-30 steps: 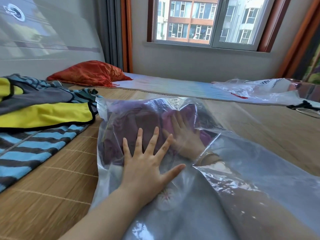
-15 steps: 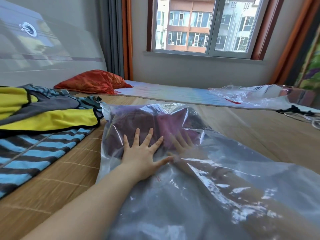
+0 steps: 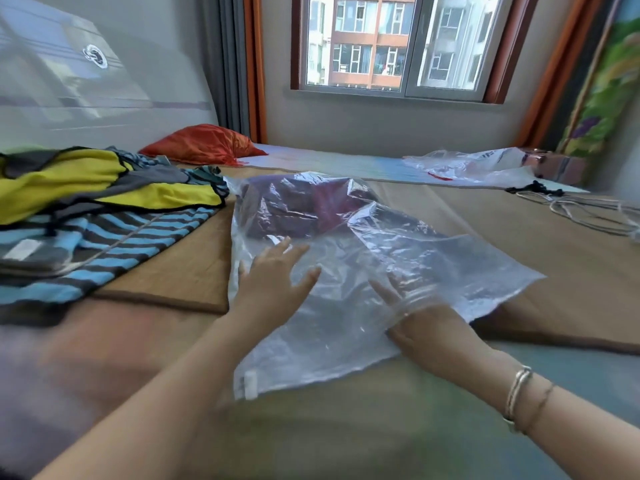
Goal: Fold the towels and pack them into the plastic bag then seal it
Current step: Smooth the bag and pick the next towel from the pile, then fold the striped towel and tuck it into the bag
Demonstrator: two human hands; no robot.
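A clear plastic bag [image 3: 346,327] lies flat on the bamboo mat, its mouth toward me. Folded purple and maroon towels [image 3: 298,206] sit inside at its far end. My left hand [image 3: 273,282] rests flat on top of the bag just short of the towels, fingers spread. My right hand [image 3: 426,320] lies at the bag's open edge, fingers straight and showing through the plastic film, which drapes over them. A white slider tab [image 3: 250,384] sits at the bag's near left corner.
A pile of blue-striped and yellow-grey towels [image 3: 104,209] lies on the left. A red pillow [image 3: 204,143] is at the back, a second clear bag [image 3: 471,164] at the back right, and loose cords [image 3: 581,209] on the right. The mat's near edge [image 3: 162,303] drops to a lower surface.
My right arm has drawn back out of the bag until only the fingers lie under the film. My left hand slid toward me off the towels. The view has pulled back.
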